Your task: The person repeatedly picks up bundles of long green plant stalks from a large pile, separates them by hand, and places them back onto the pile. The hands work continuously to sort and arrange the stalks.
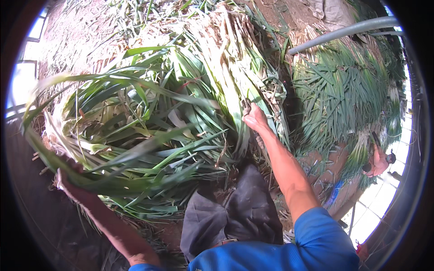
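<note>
At the far left, my left hand (pixel 68 175) is closed around a bunch of long green onion leaves (pixel 86 178). These leaves bend up and over in a wide, motion-blurred arc, and they hide most of my fingers. My right arm reaches forward to a pile of green onions (pixel 230 67), with pale stalks away from me and green leaves nearer. Against those stalks my right hand (pixel 254 116) rests with curled fingers, the fingertips dark; what they grip is not clear. A heap of loose green onions (pixel 181 117) lies between my hands, in front of my legs.
A large stack of green onions (pixel 339 86) stands at the right, with a grey pipe (pixel 343 35) slanting above it. Another person (pixel 379 161) is at the far right by more green onions. Leaf scraps litter the ground (pixel 77 36) at the back left.
</note>
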`<control>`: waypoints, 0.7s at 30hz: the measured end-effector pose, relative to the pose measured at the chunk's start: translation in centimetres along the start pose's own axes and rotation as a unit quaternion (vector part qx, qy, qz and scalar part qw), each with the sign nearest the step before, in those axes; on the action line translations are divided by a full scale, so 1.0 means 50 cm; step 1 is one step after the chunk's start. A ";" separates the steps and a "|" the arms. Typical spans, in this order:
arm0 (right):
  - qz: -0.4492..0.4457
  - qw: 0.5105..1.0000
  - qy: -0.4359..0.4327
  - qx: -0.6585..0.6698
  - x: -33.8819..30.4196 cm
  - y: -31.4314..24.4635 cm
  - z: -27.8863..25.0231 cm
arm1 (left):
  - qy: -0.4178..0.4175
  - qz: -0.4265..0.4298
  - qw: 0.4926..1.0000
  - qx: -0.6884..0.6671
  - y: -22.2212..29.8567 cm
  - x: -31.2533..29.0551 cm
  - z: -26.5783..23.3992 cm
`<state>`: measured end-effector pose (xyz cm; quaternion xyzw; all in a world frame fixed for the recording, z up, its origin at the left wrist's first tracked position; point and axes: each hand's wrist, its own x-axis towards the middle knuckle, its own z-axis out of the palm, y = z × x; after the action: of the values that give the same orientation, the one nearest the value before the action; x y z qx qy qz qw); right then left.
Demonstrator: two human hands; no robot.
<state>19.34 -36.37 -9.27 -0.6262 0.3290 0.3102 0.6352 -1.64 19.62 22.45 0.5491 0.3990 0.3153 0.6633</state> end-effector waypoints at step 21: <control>-0.115 0.836 0.090 -0.529 0.075 -0.001 0.094 | -0.337 -0.232 0.889 0.208 -0.763 -0.484 0.494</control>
<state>21.75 -31.76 -12.28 -0.9253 0.0954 0.3040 0.2057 7.54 -20.46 -8.55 0.6394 0.3240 -0.1412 0.6828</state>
